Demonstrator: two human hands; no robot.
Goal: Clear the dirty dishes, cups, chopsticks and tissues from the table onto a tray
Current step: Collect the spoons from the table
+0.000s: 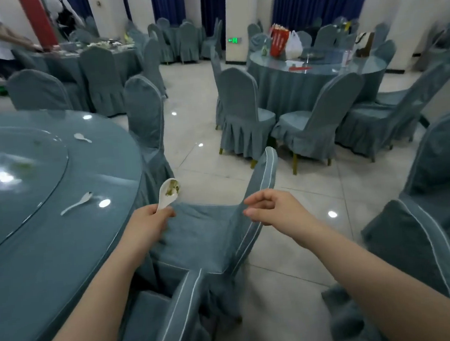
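At frame centre, the left hand [151,217] pinches a soiled white spoon [169,192]; the right hand [269,207] (holding nothing) hangs loosely curled above a chair [209,226].

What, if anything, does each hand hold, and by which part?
The left hand pinches a dirty white spoon by its handle end, bowl up. The right hand holds nothing, its fingers loosely curled.
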